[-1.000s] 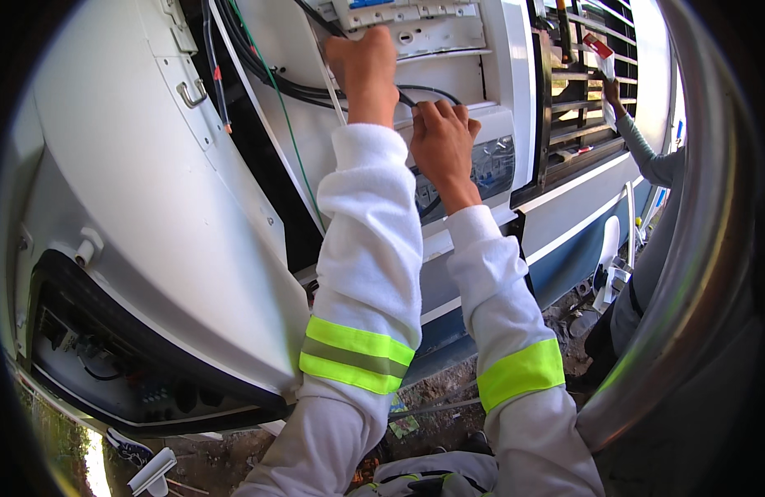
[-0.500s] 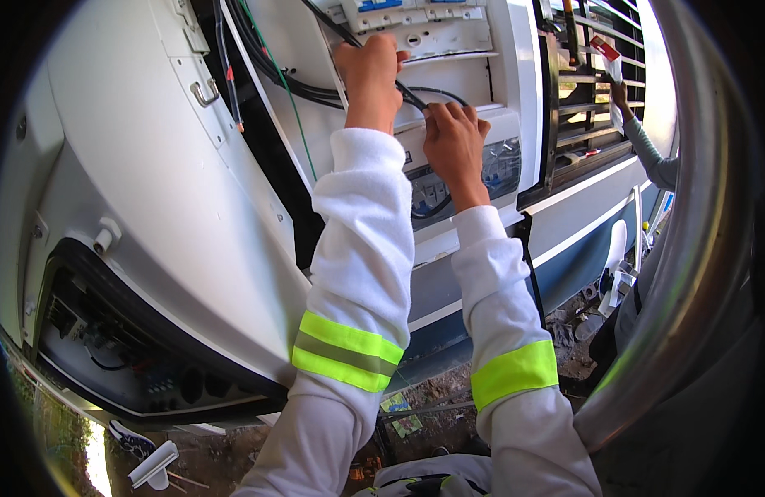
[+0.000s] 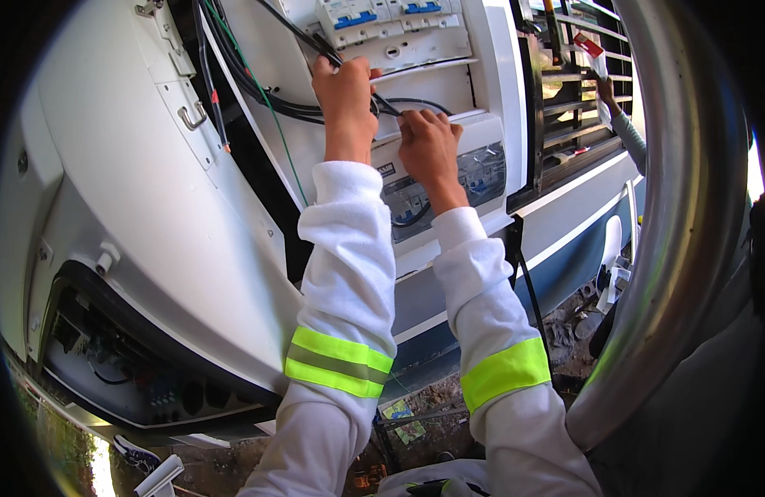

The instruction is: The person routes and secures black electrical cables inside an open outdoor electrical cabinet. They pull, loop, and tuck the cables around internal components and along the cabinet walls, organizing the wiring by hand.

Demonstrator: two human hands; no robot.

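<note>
My left hand (image 3: pixel 344 103) is closed around a black cable (image 3: pixel 301 33) just below the circuit breakers (image 3: pixel 355 19) in a white electrical enclosure (image 3: pixel 488 50). Lower and to the right, my right hand (image 3: pixel 425 151) has its fingers bent closed on the same cable, above a breaker box with a clear cover (image 3: pixel 483 170). Looped black cables (image 3: pixel 242 76) and a thin green wire (image 3: pixel 279 141) run left of my left hand. The gripped part is partly hidden by my fingers.
A white panel (image 3: pixel 134 190) with handles fills the left, above a dark recess (image 3: pixel 126 348). At right are black slatted bars (image 3: pixel 581 108), another person's hand (image 3: pixel 608 91) holding a red-and-white item, and a curved metal tube (image 3: pixel 672 273) close by. Debris lies below.
My left hand has moved down relative to the breakers, which show more fully now. My right hand stays on the cable. The whole view has shifted slightly.
</note>
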